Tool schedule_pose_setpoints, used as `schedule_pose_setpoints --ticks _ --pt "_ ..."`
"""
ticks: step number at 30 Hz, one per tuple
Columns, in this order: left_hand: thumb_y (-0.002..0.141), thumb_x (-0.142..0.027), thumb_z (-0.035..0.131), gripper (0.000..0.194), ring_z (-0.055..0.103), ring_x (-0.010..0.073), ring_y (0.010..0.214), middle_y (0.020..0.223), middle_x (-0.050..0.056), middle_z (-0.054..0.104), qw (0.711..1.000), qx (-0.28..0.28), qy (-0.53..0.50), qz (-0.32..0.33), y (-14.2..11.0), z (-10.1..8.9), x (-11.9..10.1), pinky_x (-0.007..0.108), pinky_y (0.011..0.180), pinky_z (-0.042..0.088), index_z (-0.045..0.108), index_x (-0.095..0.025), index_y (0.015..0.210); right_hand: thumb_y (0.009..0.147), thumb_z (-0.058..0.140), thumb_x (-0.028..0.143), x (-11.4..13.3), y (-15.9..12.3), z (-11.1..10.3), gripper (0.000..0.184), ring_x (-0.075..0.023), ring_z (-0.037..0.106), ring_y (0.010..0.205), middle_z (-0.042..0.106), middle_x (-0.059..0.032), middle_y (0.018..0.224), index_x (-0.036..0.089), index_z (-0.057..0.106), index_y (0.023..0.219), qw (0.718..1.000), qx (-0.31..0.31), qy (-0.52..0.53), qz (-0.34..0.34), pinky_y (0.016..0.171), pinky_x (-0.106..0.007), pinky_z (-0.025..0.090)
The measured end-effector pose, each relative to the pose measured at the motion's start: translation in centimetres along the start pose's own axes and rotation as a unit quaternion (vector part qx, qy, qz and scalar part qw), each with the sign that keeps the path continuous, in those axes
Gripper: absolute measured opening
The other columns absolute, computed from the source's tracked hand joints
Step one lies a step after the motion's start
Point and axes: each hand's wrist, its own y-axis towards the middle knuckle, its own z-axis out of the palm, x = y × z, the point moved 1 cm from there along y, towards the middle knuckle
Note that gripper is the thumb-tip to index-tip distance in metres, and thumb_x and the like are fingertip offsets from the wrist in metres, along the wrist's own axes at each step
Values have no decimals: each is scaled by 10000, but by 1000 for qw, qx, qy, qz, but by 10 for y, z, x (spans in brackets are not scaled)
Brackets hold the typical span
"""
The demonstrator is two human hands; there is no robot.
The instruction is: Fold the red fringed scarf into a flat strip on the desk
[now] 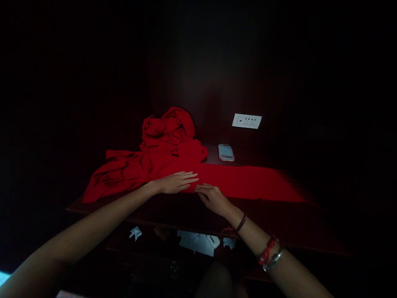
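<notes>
A red scarf (248, 181) lies across a dark wooden tabletop. Its right part is spread flat and ends in what looks like fringe, while its left part is a crumpled heap (169, 128). My left hand (177, 182) rests flat on the cloth near the middle, fingers stretched to the right, with a ring on one finger. Close by on the right, my right hand (212, 198) is at the front edge of the scarf. Its fingers are bent and close together, with the cloth's edge at the fingertips.
Behind the scarf a phone-like object (226, 152), partly blurred out, lies on the tabletop (279, 223). A white socket plate (247, 121) is on the dark wall. Below the front edge are white papers (195, 242) and a small white device (213, 241). Surroundings are very dark.
</notes>
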Motion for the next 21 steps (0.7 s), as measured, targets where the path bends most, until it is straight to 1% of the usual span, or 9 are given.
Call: schedule_pose_setpoints --ticks 3,6,8,11,13,15,17,19,21 --pt "889 -332 194 430 98 142 1256 1381 -6 147 1000 18 5 -3 0 -4 0 325 1011 124 161 -255 1311 819 393 156 -8 -17 -12 291 -143 485 1035 583 -69 1059 159 550 1064 999 22 -29 5 926 -323 355" --pt "882 -310 213 441 83 162 1259 1385 1 124 999 49 5 -12 0 -10 -2 354 1009 119 151 -254 1314 840 365 216 -17 -38 -25 346 -151 396 1132 488 -89 1189 143 468 1163 997 63 -40 9 967 -346 309" --pt "869 -285 247 452 85 179 1258 1384 7 123 997 70 0 -19 1 -15 -3 377 1003 127 161 -256 1312 849 350 247 -22 -50 -33 375 -151 353 1165 441 -86 1234 151 419 1205 996 82 -39 16 983 -362 285" --pt "826 -235 334 488 110 209 1253 1377 12 161 995 95 -9 -42 8 -21 -7 402 990 160 212 -268 1297 847 353 280 -24 -60 -41 391 -156 342 1172 428 -88 1245 159 407 1215 995 86 -39 35 986 -369 281" --pt "779 -209 411 508 145 223 1245 1368 29 200 995 85 -9 -52 16 -26 -15 383 983 192 287 -250 1269 841 367 291 -26 -61 -44 396 -162 346 1169 430 -92 1243 156 413 1211 995 83 -43 43 984 -365 286" --pt "746 -222 471 470 231 218 1213 1331 51 275 999 44 -7 -27 27 -31 -27 333 971 230 385 -222 1208 832 388 280 -28 -60 -47 396 -166 352 1163 437 -97 1235 150 419 1204 994 76 -56 47 980 -358 289" --pt "728 -264 506 404 356 195 1124 1233 55 386 1000 10 -3 26 36 -36 -41 287 936 281 461 -208 1126 822 407 251 -32 -57 -51 375 -168 385 1133 472 -98 1198 146 445 1180 994 71 -74 47 960 -340 314" --pt "703 -250 524 364 442 177 1012 1103 41 473 997 12 8 69 43 -38 -50 263 883 329 494 -208 1064 816 407 211 -36 -54 -55 335 -160 449 1062 526 -89 1121 150 483 1137 992 84 -91 38 913 -314 361" --pt "662 -154 514 398 474 176 948 1025 28 512 995 29 23 87 48 -38 -51 256 834 359 491 -216 1054 804 403 162 -38 -50 -59 321 -153 498 983 559 -78 1050 157 499 1110 988 104 -108 28 865 -299 390"
